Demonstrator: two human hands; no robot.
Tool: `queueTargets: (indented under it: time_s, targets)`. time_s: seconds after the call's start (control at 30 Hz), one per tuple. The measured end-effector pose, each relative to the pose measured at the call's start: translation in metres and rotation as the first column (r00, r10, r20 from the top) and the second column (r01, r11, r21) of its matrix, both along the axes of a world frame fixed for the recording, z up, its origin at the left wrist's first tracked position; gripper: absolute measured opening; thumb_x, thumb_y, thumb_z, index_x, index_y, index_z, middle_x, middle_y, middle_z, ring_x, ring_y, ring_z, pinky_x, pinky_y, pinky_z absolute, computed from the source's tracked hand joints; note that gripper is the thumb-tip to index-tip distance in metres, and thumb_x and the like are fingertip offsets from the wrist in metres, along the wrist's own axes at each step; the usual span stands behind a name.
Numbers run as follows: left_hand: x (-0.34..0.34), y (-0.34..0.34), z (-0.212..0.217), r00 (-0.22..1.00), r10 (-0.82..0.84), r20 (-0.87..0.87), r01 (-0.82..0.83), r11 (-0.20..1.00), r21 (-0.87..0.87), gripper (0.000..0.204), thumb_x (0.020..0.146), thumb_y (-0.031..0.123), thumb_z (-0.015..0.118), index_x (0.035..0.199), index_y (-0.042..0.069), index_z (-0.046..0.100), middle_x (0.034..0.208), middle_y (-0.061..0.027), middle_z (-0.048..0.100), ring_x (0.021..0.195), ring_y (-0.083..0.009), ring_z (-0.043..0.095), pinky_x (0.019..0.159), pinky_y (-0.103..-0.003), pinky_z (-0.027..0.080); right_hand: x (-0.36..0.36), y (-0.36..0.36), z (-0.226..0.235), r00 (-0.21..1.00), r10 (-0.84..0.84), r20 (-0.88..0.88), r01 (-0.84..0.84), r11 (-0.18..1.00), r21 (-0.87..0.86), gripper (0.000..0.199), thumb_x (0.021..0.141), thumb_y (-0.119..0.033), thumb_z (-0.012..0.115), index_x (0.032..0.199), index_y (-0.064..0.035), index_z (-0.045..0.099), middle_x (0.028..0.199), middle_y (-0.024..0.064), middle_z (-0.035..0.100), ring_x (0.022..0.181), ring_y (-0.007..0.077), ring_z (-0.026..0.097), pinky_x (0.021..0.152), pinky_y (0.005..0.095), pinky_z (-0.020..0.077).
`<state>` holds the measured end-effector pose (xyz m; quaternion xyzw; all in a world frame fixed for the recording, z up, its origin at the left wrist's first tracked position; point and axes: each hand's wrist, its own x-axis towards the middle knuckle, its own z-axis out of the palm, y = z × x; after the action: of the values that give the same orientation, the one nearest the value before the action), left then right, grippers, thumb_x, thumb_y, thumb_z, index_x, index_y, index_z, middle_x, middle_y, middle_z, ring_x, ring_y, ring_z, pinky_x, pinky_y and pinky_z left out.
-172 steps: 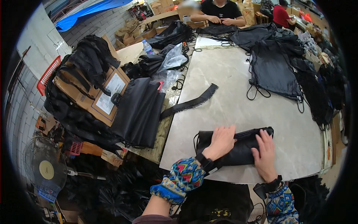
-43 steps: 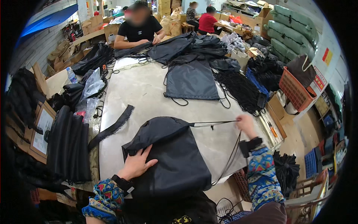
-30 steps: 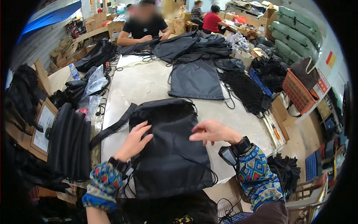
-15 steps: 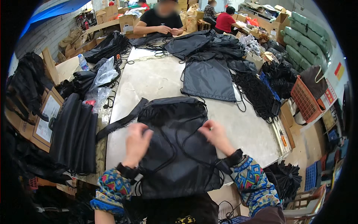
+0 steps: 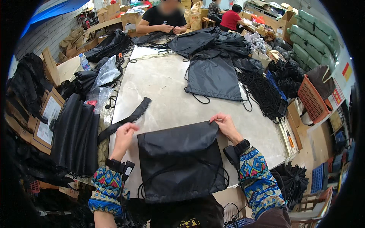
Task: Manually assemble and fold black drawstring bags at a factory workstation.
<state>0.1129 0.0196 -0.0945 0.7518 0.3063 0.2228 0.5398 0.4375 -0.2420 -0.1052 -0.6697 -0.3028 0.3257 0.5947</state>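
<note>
A black drawstring bag (image 5: 178, 163) lies flat in front of me at the table's near edge, its upper part folded over toward me. Black cords cross its face and loop out at both lower sides. My right hand (image 5: 227, 126) pinches the upper right corner of the bag, thumb and fingers closed on the fabric. Just outside the upper left corner is my left hand (image 5: 123, 140), its fingers loosely bent and apart, holding nothing. A frayed black fabric strip (image 5: 131, 116) lies on the table beyond my left hand.
Another drawstring bag (image 5: 213, 76) lies farther back, beside a heap of black cords (image 5: 262, 97). Rolled black fabric (image 5: 74, 136) stands at the left near a water bottle (image 5: 84, 62). Across the pale table (image 5: 152, 83) a person (image 5: 163, 21) handles black material.
The bag's top has been folded down toward me, covering part of the cords. My left hand moved left off the bag; my right hand moved up and took its upper right corner.
</note>
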Motion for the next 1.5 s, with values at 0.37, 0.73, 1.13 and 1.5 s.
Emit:
queueTargets:
  time_s: [0.37, 0.73, 1.13, 1.5]
  targets:
    - [0.057, -0.083, 0.066, 0.945, -0.314, -0.088, 0.324, 0.877, 0.354, 0.030, 0.085, 0.013, 0.066, 0.112, 0.000, 0.063, 0.101, -0.0188, 0.068, 0.094, -0.0280, 0.066, 0.083, -0.034, 0.050, -0.037, -0.056, 0.030, 0.409, 0.109, 0.906, 0.149, 0.972, -0.184, 0.031, 0.078, -0.003, 0.063, 0.108, -0.0017, 0.056, 0.091, 0.0147, 0.058, 0.090, 0.0315, 0.060, 0.077, 0.0406, 0.0491]
    - [0.059, -0.078, 0.084, 0.889, -0.457, 0.026, 0.416, 0.832, 0.366, 0.046, 0.086, 0.002, 0.059, 0.132, 0.004, 0.055, 0.128, -0.0150, 0.061, 0.117, -0.0247, 0.059, 0.100, -0.032, 0.043, -0.131, -0.002, 0.033, -0.097, 0.455, 0.885, -0.347, 0.818, -0.458, 0.033, 0.080, -0.009, 0.058, 0.113, -0.0031, 0.063, 0.094, 0.0117, 0.060, 0.082, 0.0274, 0.064, 0.070, 0.0358, 0.0520]
    - [0.033, -0.111, 0.025, 0.780, -0.571, -0.258, 0.619, 0.642, 0.452, 0.051, 0.080, -0.006, 0.052, 0.127, 0.010, 0.059, 0.134, -0.0148, 0.056, 0.124, -0.0339, 0.050, 0.103, -0.039, 0.042, -0.090, -0.097, 0.080, 0.310, 0.646, 0.697, -0.465, 0.743, -0.481, 0.052, 0.084, -0.019, 0.065, 0.132, -0.0056, 0.052, 0.130, 0.0163, 0.054, 0.122, 0.0361, 0.049, 0.097, 0.0445, 0.0449]
    - [0.021, -0.129, 0.026, 0.783, -0.489, -0.385, 0.620, 0.558, 0.551, 0.052, 0.081, 0.001, 0.057, 0.131, 0.014, 0.055, 0.133, -0.0110, 0.055, 0.125, -0.0315, 0.047, 0.103, -0.041, 0.040, -0.119, -0.159, 0.081, 0.155, 0.776, 0.612, -0.451, 0.606, -0.655, 0.063, 0.086, -0.035, 0.067, 0.143, -0.0180, 0.044, 0.151, 0.0102, 0.037, 0.139, 0.0337, 0.031, 0.112, 0.0490, 0.0289]
